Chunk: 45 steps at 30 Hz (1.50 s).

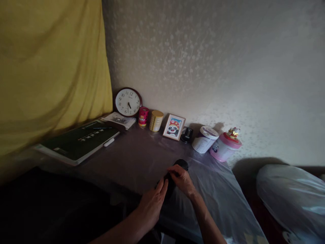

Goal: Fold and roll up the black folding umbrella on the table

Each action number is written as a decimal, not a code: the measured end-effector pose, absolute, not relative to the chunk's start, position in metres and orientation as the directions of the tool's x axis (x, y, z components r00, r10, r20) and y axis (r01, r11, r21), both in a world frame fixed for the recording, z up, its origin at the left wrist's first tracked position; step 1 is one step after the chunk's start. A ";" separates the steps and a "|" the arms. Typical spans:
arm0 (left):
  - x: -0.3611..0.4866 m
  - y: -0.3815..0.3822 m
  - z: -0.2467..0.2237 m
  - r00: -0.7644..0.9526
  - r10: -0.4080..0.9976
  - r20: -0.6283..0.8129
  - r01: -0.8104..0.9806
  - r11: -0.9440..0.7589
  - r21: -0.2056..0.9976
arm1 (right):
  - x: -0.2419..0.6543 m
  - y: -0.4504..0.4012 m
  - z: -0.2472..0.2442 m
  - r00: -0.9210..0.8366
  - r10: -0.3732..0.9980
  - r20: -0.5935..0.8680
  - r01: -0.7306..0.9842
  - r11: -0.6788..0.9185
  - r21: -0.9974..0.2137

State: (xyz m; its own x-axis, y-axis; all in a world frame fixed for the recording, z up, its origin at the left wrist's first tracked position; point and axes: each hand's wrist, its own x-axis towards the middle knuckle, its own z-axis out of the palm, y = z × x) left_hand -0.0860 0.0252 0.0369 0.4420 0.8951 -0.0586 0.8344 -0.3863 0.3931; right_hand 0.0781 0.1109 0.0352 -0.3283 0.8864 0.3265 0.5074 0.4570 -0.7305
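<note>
A dark, elongated object shaped like a shoe (pixel 182 164) lies on the table near its front edge. Its exact kind is hard to make out in the dim light. My left hand (pixel 154 200) holds its near left side, fingers together and pressed along it. Over its upper part, my right hand (pixel 182 179) is closed, with thumb and fingers pinched at the surface. Both hands and their shadow hide much of the object's middle.
Along the wall stand a round clock (pixel 128 101), a red can (pixel 143 117), a yellow-lidded tin (pixel 156 121), a framed panda picture (pixel 174 127), a small black device (pixel 187 135), a white tub (pixel 205 139) and a pink jar (pixel 225 147). A large green book (pixel 78 140) lies left.
</note>
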 end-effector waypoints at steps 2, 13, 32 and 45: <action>-0.086 0.025 0.036 0.447 0.892 -0.072 0.827 -0.381 0.412 | 0.084 0.103 0.041 -0.250 0.928 0.276 0.406 0.359 -0.840; -0.087 0.025 0.026 0.446 0.892 -0.073 0.830 -0.382 0.406 | 0.162 0.055 0.019 0.182 0.977 0.113 0.240 0.068 -0.968; -0.118 0.035 0.018 0.193 0.977 0.091 0.908 -0.213 0.362 | 0.183 0.042 -0.017 0.184 0.965 0.187 0.443 0.088 -0.892; -0.131 0.053 0.018 0.179 0.984 -0.008 0.856 -0.151 0.494 | 0.186 0.045 -0.024 0.185 0.955 0.230 0.477 0.118 -0.871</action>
